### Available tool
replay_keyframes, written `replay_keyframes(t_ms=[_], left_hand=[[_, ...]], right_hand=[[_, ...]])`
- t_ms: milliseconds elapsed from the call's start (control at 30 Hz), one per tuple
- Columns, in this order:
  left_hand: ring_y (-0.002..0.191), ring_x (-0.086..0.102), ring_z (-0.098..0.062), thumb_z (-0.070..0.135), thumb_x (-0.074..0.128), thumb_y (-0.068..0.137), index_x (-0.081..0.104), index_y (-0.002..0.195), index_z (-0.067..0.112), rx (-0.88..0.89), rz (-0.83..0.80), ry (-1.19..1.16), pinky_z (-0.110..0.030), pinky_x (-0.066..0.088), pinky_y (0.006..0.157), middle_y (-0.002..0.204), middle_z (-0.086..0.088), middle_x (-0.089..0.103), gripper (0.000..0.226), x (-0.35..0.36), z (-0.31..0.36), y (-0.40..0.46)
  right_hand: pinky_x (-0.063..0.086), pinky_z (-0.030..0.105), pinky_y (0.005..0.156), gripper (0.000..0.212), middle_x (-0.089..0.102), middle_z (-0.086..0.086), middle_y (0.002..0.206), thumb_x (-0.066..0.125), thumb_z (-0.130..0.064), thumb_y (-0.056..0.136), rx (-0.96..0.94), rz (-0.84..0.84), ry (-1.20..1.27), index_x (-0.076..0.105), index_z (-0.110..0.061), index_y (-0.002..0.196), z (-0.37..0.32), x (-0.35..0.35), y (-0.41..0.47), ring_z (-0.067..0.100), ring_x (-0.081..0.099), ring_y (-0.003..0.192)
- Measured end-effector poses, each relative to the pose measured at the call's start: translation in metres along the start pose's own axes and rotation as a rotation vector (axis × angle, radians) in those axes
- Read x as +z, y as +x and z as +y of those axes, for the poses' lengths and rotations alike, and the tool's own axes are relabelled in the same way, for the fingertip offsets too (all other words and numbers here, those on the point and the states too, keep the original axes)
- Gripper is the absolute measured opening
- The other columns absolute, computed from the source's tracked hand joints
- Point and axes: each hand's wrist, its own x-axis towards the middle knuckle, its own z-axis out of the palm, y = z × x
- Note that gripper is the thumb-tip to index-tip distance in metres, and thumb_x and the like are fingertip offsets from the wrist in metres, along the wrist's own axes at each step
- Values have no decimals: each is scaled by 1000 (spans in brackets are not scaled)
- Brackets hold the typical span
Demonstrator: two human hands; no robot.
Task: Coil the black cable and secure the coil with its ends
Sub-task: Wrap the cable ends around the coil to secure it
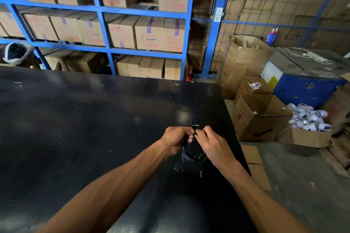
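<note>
The thin black cable point(192, 154), already gathered into a small round coil of several loops, hangs between the two hands, its lower arc drooping toward the person and its top pinched where the fingers meet; a short dark end piece point(195, 126), perhaps a plug, pokes up just beyond the fingertips, though black on black makes its shape hard to read. The left hand point(177, 137) is closed around the coil's upper left side, fingers curled over the bundle; the right hand point(212, 143) is closed too, thumb and forefinger nipping something at the top of the coil, most likely a cable end being wound round the loops; whether that end has gone through the coil cannot be told. Judging by this, the coiling is done and the securing is in hand. The risks lie in that pinch: if the left hand slackens, the springy loops may fan out and the coil lose its shape; if the end is pulled too loosely, the wrap may slide off; a tail too short to tuck would undo itself. Under the hands lies the scuffed black flat tabletop point(94, 119); beyond its edge on the right-hand side stand open brown cardboard boxes point(261, 117).
</note>
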Motion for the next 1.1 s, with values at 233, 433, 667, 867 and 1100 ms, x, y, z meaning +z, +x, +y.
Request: replay_keyframes(t_ms=[233, 433, 667, 867, 1100], left_hand=[[48, 58, -15, -14, 64, 83, 72, 85, -3, 187, 62, 163, -21, 53, 50, 64, -14, 65, 14, -3, -10, 2], [56, 56, -12, 2, 69, 79, 73, 70, 19, 398, 7, 576, -23, 45, 54, 59, 0, 65, 19, -7, -5, 5], [65, 65, -14, -5, 72, 82, 70, 95, 5, 358, -168, 390, -23, 55, 64, 74, -5, 72, 17, -17, -8, 2], [91, 69, -11, 9, 65, 96, 74, 117, 17, 247, -341, 451, -29, 55, 92, 98, -4, 77, 24, -42, -15, -1], [44, 54, -10, -9, 48, 99, 60, 123, -12, 106, -3, -27, -20, 52, 47, 73, -11, 57, 27, -21, -5, 8]], right_hand=[[61, 40, 75, 20, 71, 12, 103, 65, -20, 100, 148, -100, 136, 76, -7, 111, 8, -15, 19, 29, 73, 86], [55, 38, 79, 15, 65, -1, 122, 78, -30, 88, 230, -216, 234, 79, -18, 97, 20, -26, 35, 21, 69, 100], [50, 26, 72, 37, 74, -8, 90, 89, -25, 78, 542, -381, 496, 67, -29, 108, 27, -24, 46, 11, 70, 84], [43, 11, 56, 12, 71, -11, 64, 90, -16, 76, 646, -364, 524, 82, -23, 82, 38, -23, 40, 6, 70, 69], [56, 37, 83, 56, 43, -7, 149, 65, -36, 95, 184, -215, 298, 45, -30, 147, 9, -23, 28, 18, 67, 102]])
